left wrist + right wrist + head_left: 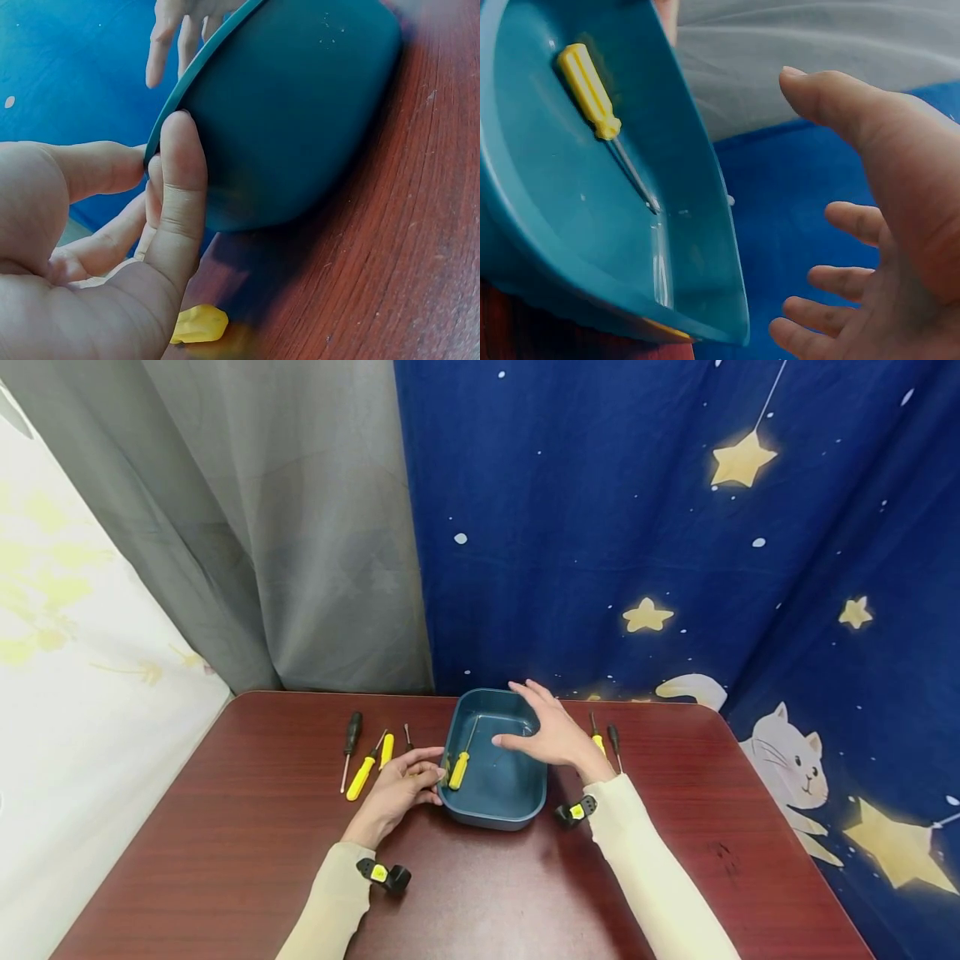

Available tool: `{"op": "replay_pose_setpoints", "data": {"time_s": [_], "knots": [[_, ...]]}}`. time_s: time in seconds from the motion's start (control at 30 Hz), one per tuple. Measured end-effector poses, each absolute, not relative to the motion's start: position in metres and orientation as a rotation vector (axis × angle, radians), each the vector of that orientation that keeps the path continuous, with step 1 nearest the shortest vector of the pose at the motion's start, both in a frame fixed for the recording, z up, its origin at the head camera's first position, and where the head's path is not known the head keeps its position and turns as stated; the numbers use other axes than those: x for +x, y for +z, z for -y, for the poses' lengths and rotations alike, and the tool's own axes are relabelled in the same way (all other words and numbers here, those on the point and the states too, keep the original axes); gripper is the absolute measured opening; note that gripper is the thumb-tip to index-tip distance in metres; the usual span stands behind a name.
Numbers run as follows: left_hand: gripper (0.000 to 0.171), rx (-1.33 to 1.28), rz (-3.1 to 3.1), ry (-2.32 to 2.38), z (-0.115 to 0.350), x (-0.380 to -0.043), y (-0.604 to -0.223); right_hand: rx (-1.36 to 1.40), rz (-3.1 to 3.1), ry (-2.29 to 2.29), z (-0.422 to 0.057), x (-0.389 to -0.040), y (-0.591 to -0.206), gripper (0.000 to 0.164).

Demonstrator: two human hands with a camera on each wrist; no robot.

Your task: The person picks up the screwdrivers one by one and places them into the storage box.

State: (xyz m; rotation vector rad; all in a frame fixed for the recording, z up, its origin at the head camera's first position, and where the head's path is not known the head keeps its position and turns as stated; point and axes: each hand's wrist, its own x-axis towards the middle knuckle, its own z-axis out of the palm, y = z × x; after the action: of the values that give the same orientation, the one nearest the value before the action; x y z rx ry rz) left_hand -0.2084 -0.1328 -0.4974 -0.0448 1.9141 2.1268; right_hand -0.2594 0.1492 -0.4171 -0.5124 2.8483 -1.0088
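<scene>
Blue bin [501, 781], pinched at its rim by left fingers [184, 157], right fingers [853, 222] free, hides its yellow screwdriver [589, 91] from the left-wrist view.

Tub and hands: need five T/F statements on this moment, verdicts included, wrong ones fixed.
1. The left hand pinches the tub at its rim. True.
2. The right hand grips a tool. False: its fingers are spread and hold nothing.
3. A yellow screwdriver lies inside the tub. True.
4. Every screwdriver is in the tub. False: several lie on the table.
5. A black screwdriver lies on the table, left of the tub. True.
</scene>
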Motion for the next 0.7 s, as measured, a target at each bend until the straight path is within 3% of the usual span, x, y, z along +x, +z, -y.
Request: {"op": "replay_pose_setpoints", "data": {"time_s": [0.4,0.7], "knots": [[0.047,-0.029,-1.909,2.126,0.135,-0.207,-0.497,-0.271,-2.867,-1.131,-0.178,-0.262,-0.419,0.108],[0.049,-0.011,-1.901,2.121,0.135,-0.207,-0.495,-0.141,-2.874,-1.127,-0.199,-0.266,-0.42,0.107]]}}
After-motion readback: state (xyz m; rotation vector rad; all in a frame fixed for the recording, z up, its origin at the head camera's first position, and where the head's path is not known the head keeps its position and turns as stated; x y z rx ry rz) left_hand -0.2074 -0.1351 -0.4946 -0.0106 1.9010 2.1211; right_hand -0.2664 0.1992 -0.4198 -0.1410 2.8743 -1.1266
